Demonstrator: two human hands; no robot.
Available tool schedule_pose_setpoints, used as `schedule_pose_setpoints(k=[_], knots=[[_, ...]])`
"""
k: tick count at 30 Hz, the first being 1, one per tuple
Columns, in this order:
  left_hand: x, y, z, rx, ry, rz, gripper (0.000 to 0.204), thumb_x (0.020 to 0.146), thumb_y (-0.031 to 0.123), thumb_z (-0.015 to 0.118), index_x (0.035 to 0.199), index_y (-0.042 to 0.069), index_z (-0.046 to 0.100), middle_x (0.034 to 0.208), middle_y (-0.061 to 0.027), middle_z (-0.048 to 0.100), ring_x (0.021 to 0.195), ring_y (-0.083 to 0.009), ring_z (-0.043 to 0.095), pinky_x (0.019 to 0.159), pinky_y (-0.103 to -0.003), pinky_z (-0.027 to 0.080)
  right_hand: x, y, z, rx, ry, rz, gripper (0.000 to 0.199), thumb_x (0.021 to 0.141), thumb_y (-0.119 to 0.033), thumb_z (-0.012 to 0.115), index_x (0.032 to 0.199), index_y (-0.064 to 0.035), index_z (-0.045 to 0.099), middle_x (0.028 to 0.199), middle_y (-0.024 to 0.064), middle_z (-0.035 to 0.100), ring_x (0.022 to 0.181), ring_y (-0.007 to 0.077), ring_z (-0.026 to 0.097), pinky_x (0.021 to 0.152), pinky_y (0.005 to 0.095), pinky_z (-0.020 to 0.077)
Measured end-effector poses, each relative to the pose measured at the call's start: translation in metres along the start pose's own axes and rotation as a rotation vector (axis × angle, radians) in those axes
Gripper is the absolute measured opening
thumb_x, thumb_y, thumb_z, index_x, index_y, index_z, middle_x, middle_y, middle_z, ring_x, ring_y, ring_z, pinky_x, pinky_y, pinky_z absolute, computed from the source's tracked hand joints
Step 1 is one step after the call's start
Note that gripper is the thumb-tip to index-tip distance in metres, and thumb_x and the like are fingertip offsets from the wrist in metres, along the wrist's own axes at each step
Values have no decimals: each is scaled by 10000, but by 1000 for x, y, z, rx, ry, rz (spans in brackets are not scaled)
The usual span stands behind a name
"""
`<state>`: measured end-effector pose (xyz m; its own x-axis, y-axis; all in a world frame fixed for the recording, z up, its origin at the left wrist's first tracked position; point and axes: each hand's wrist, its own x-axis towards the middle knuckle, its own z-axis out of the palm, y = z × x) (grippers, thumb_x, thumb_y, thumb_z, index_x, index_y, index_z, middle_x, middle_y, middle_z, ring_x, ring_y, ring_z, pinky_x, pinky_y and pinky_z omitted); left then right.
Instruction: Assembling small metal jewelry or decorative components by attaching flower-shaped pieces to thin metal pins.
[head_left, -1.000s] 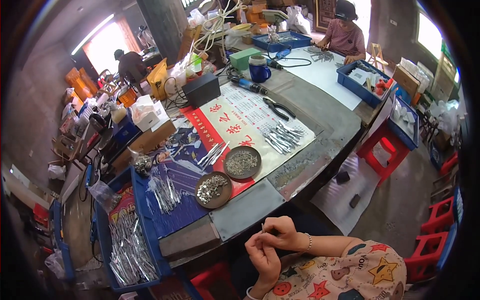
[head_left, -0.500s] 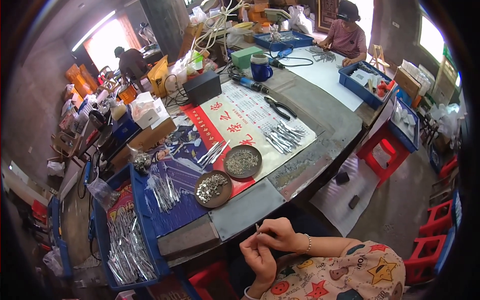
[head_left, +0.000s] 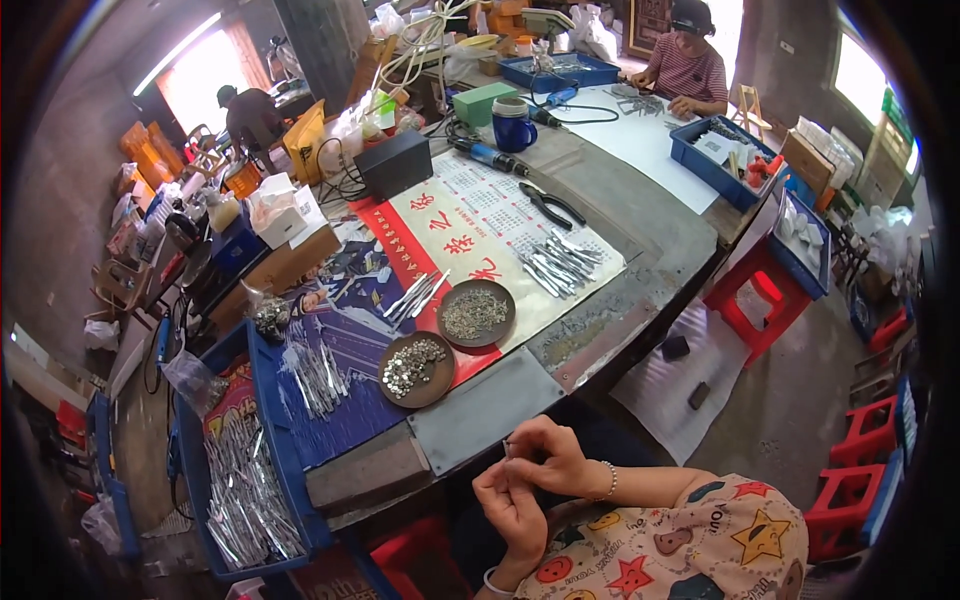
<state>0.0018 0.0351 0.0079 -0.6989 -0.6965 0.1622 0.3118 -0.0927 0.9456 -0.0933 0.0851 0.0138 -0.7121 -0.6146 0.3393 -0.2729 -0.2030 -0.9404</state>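
My left hand (head_left: pixel 512 512) and my right hand (head_left: pixel 552 458) meet in front of the table's near edge, fingers closed in a pinch. A tiny thin piece pokes up from the fingertips, too small to name. Just beyond lies a bare grey metal plate (head_left: pixel 490 412) on the table edge. Past it stand a round brown dish of shiny small discs (head_left: pixel 415 369) and another brown dish of tiny metal parts (head_left: pixel 476 310). Slim silvery metal strips lie in a bunch (head_left: pixel 318 380) left of the dishes, with a few more strips (head_left: pixel 418 298) behind.
A blue bin (head_left: pixel 318 522) full of metal strips sits at left. Farther back are another strip pile (head_left: pixel 562 264), black-handled pliers (head_left: pixel 553 208), a blue rotary tool (head_left: pixel 487 156) and a blue mug (head_left: pixel 514 130). A person (head_left: pixel 688 70) works across the table; red stools (head_left: pixel 765 310) stand at right.
The whole view has shifted slightly, so the table and its things sit a little farther left. My hands stay together in much the same pinch.
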Motion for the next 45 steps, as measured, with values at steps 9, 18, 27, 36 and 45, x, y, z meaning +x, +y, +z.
schedule_pose_setpoints(k=[9, 18, 27, 36, 45], knots=[[-5, -13, -2, 63, -18, -18, 178, 981, 62, 396, 1150, 13, 372, 1038, -86, 518, 900, -116, 543, 783, -217, 442, -6, 22, 5, -320, 85, -428, 275, 812, -2, 650, 1021, -50, 478, 716, 96, 579, 599, 238, 622, 503, 307, 475], [-4, -3, 1, -5, 46, -70, 169, 989, 121, 418, 1121, 26, 370, 1061, -103, 518, 966, -155, 525, 804, -262, 452, -9, 3, 1, -96, 14, -104, 323, 860, -9, 612, 1122, -43, 426, 751, 57, 577, 622, 96, 551, 543, 235, 446], [-8, -8, 1, 89, 4, -64, 174, 980, 95, 410, 1132, 19, 370, 1089, -117, 502, 992, -166, 514, 852, -281, 433, -12, 18, 4, -206, 88, -310, 276, 839, -29, 636, 1051, -46, 460, 742, 105, 584, 597, 212, 600, 512, 300, 470], [-2, -9, 2, 17, 28, -78, 180, 978, 98, 408, 1136, 20, 371, 1083, -110, 497, 1011, -170, 510, 882, -275, 418, -2, 25, -2, -274, 87, -458, 302, 804, -72, 675, 1041, -57, 487, 749, 106, 598, 620, 292, 616, 510, 352, 487], [-2, -5, 4, 28, -55, -103, 159, 941, 61, 463, 1095, 48, 424, 678, 7, 477, 530, -35, 391, 461, -167, 279, -1, 2, -13, 216, 93, 151, 195, 993, -189, 416, 1112, -36, 447, 679, 29, 549, 524, 47, 449, 484, 185, 378]])
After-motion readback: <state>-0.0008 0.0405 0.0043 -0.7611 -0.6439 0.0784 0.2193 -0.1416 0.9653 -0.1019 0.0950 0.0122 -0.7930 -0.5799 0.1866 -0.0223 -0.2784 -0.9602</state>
